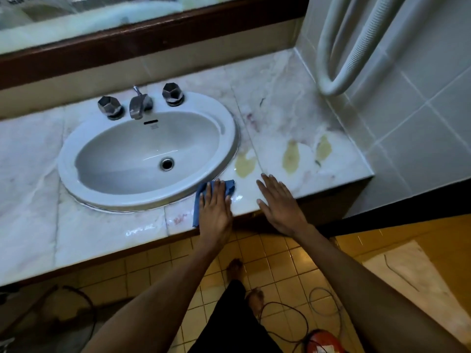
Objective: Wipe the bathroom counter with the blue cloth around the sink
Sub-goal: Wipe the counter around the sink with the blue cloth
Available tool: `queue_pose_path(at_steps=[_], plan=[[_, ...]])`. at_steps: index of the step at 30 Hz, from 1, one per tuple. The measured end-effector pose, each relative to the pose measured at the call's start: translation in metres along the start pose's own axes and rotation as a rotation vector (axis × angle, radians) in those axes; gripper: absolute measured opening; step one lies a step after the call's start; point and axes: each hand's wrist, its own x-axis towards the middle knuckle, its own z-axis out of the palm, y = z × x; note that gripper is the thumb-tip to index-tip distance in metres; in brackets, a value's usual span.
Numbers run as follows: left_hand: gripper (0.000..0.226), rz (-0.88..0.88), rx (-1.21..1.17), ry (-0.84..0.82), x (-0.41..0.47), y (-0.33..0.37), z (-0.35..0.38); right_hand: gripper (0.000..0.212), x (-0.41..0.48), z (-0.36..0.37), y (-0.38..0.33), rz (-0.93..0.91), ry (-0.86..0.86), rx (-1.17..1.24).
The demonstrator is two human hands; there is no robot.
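Stains (pixel 290 156) beside sink (pixel 147 151), right hand (pixel 280 202)

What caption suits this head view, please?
Left hand presses folded blue cloth on marble counter beside white oval sink.

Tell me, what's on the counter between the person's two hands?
Head view: only bare wet marble counter separates the left hand, flat on the blue cloth, from the right hand.

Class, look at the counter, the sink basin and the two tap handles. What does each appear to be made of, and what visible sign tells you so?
Counter: polished pale stone, probably marble, judging by pinkish veins, tile seams and glossy reflections.
Sink: glazed white ceramic, by its smooth, uniform shine.
Tap handles: faceted, dull grey, probably metal, though coated plastic is possible.
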Motion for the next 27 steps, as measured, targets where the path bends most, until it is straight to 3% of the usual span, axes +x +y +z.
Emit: queue_pose_path(at_steps=[3,7,12,18,27], plan=[[0.051,-0.020,-0.199,0.012,0.030,0.030,0.007,0.053,0.003,-0.007,0.014,-0.009,0.013,0.017],[0.047,0.000,-0.315,0.015,0.084,0.064,0.014,0.055,0.001,-0.031,0.040,0.147,0.149,0.030],[0.063,0.131,0.041,-0.100,0.121,0.081,0.030,0.061,0.000,-0.052,0.080,0.431,0.347,0.041],[0.066,0.329,0.199,-0.183,0.045,0.044,0.017,0.065,0.020,-0.062,0.138,0.719,0.395,0.041],[0.062,0.259,0.188,-0.213,0.137,0.073,0.024,0.050,0.022,-0.047,0.149,0.763,0.497,-0.045]])
